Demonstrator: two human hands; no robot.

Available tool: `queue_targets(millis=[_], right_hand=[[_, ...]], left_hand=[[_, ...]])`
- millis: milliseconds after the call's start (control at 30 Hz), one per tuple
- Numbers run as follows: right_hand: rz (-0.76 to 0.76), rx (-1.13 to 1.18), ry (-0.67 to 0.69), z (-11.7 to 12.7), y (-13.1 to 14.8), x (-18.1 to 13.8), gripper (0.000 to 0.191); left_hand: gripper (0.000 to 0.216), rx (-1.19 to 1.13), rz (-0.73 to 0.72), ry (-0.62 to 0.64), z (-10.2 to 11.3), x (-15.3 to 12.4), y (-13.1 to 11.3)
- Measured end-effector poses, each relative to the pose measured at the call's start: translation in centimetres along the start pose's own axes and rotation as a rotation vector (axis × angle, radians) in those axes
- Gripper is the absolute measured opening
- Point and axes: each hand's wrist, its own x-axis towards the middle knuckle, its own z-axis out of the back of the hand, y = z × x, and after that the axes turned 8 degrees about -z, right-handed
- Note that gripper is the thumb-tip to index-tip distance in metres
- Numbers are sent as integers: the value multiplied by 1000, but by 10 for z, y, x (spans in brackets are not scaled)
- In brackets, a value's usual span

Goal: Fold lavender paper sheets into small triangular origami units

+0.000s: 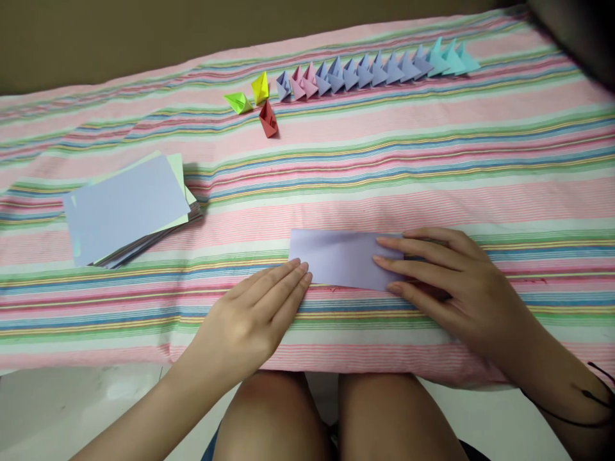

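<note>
A lavender sheet of paper (341, 256) lies lengthwise on the striped cloth in front of me; it looks folded into a long strip. With its fingers stretched out and close together, my left hand (254, 314) rests its tips on the strip's lower left corner. The fingers of my right hand (451, 275) are spread, and their tips touch the right end of the strip, hiding part of that edge. Neither hand is closed around the paper.
A stack of paper sheets (127, 205), lavender on top, lies at the left. Along the back runs a row of folded paper pieces (364, 70) in lavender, pink and turquoise. Beside it are loose green (239, 102), yellow (260, 88) and red (268, 120) pieces. The striped cloth (432, 166) covers the table.
</note>
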Motion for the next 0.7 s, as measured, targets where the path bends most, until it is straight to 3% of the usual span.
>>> queue_targets(millis=[200, 367, 700], right_hand=[[13, -17, -14, -1, -1, -1, 29], [25, -7, -19, -1, -3, -1, 30], [53, -13, -10, -3, -6, -1, 30]], left_hand=[[39, -96, 196, -69, -5, -13, -10], [38, -47, 228, -72, -8, -16, -19], [47, 259, 170, 195, 3, 15, -33]])
